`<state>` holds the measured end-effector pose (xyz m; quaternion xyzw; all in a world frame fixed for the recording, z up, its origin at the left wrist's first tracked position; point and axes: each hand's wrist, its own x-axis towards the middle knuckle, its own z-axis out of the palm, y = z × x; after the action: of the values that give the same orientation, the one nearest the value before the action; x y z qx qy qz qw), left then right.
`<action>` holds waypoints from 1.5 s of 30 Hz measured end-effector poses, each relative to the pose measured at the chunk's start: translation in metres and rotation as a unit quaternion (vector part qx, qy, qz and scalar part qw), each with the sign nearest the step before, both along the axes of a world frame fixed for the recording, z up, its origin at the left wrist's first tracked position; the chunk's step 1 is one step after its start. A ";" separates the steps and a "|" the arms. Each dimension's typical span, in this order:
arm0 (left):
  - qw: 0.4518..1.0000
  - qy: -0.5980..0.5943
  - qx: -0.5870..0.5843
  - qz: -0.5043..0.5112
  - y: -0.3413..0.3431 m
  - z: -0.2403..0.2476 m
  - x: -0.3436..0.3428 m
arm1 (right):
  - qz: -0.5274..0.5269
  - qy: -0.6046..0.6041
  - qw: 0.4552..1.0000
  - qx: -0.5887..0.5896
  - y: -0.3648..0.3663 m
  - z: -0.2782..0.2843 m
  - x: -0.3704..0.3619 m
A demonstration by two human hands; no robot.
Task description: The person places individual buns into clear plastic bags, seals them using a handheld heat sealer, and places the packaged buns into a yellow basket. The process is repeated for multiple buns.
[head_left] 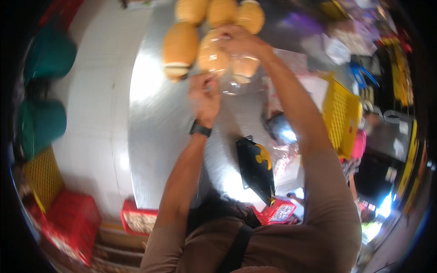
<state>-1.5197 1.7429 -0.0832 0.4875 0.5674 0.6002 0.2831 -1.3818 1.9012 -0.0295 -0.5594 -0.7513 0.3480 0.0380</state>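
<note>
My right hand (237, 40) curls over the far end of an orange barrel-shaped piece (213, 60), clear plastic (233, 87) around it, far on steel worktop (166, 150); left hand (203, 98) narrow, near end. Can't tell either grip.

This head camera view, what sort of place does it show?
Probably a food shop's or bakery's packing area: a shiny metal table bears rounded golden loaf-like items, with clear plastic about some, and a yellow basket stands nearby.
</note>
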 end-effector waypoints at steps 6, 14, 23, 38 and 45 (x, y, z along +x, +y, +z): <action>0.983 -0.179 -0.027 0.011 -0.010 -0.027 0.015 | 0.059 -0.037 0.989 0.126 -0.007 0.019 -0.008; 0.989 -0.094 -0.109 -0.044 -0.100 -0.019 -0.050 | -0.110 0.085 0.972 0.187 -0.136 0.005 -0.024; 0.978 -0.047 -0.173 -0.104 -0.150 -0.014 -0.120 | -0.361 0.312 0.868 0.140 -0.255 -0.066 -0.076; 0.881 -0.258 -0.287 -0.272 -0.228 0.150 -0.060 | -0.380 0.671 0.636 -0.030 -0.437 0.043 -0.004; 0.933 -0.060 -0.110 -0.336 -0.345 0.145 0.000 | -0.428 0.746 0.493 -0.130 -0.564 0.038 0.016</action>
<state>-1.5193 1.3976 0.0616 0.5789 0.4149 0.4313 0.5538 -1.3658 1.3377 0.0081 -0.3431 -0.0570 0.6705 0.6553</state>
